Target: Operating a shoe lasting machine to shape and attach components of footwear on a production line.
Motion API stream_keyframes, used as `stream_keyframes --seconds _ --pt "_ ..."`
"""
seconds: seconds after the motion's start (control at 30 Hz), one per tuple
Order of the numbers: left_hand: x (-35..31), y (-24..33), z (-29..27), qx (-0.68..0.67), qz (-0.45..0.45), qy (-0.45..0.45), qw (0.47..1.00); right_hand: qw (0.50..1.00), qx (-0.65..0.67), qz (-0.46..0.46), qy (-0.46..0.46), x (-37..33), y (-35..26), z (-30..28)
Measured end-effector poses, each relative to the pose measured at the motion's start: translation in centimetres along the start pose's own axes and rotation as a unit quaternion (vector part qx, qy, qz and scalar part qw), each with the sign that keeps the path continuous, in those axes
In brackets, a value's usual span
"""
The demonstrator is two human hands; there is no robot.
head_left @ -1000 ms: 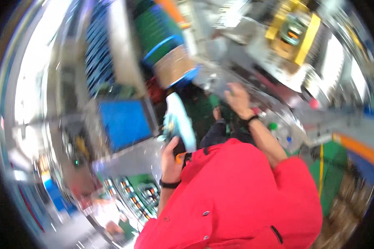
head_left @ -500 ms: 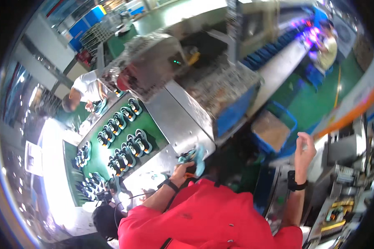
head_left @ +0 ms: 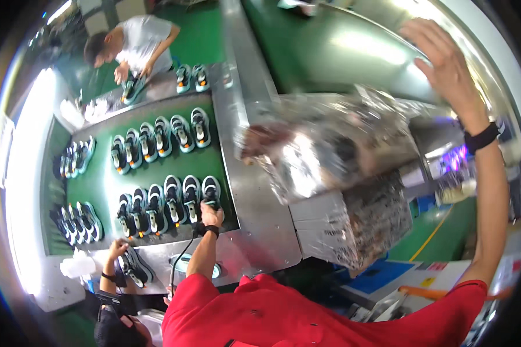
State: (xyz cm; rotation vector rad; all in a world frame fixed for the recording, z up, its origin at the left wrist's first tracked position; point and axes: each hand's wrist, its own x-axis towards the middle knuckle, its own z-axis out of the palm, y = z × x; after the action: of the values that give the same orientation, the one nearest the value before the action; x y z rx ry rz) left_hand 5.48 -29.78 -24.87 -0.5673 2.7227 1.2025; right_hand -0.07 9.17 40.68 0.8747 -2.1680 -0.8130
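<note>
My left hand (head_left: 212, 216) is closed round the heel of a black, white and light-blue sneaker (head_left: 211, 189). That sneaker stands at the right end of the nearer row on the green conveyor belt (head_left: 107, 185). Its toe points away from me, and another sneaker (head_left: 191, 194) stands close on its left. Raised far out to the upper right, my right hand (head_left: 443, 61) is empty, with its fingers stretched out and slightly blurred. Below and left of it is a machine wrapped in crinkled silvery film (head_left: 324, 153).
A farther row of sneakers (head_left: 161, 136) stands on the belt. Across it, a person in white (head_left: 147, 43) handles a shoe. At my left, a co-worker's hand (head_left: 118, 248) is by another sneaker (head_left: 134, 269). Light-blue soles (head_left: 182, 264) lie on the metal edge (head_left: 260, 231).
My view has swung left toward the belt. My left hand has brought the sneaker from beside the metal table to the nearer row's right end. My right arm has risen outward.
</note>
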Motion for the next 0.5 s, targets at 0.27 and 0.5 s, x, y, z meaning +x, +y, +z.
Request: stream_keyframes --seconds 0.27,0.5 --pt "-1.7 0.3 0.6 -0.052 -0.063 0.071 0.994 0.988 -0.009 -0.118 -0.104 16.3 4.2 21.5" --pt "-1.3 1.7 1.1 -0.069 -0.076 0.075 0.992 0.952 -0.005 -0.024 -0.306 19.4 5.3 23.5"
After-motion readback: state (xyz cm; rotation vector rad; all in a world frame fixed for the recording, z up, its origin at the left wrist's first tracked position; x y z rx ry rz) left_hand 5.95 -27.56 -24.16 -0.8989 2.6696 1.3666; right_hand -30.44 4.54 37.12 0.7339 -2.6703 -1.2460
